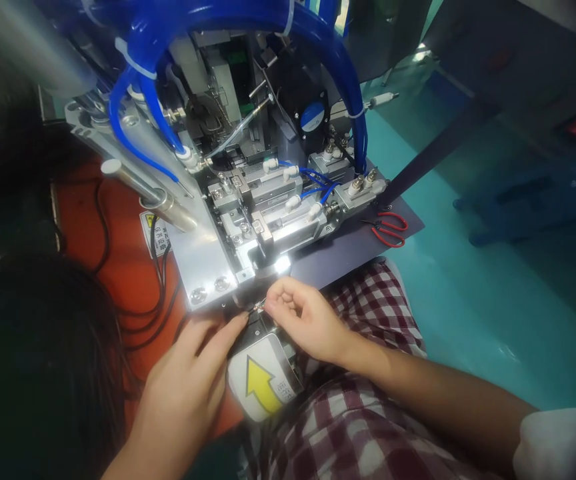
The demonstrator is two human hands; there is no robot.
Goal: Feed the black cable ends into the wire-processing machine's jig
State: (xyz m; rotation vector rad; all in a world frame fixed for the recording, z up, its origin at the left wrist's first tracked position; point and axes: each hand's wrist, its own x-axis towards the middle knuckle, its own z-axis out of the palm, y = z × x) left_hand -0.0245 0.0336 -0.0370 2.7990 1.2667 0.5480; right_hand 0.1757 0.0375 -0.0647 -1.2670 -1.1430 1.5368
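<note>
Both hands meet at the near edge of a metal machine (278, 213). My right hand (308, 320) is closed, thumb and forefinger pinched on the end of a small, thin part (258, 307) too tiny to identify. From the left, my left hand (193, 373) reaches in, its thumb and forefinger tips at the part's other side; whether they grip it is unclear. Just below the fingertips sits a white plate with a yellow arrow (261, 383). A silver metal plate (203, 257) with bolts lies above my left hand.
Red-handled snips (391, 230) rest on the dark plate (338, 263) at right. Blue hoses (248, 15) arch over the machine. Black cables (161, 293) run across the orange surface (81, 227) at left. Dark hair shows at lower left. A checkered cloth covers the lap.
</note>
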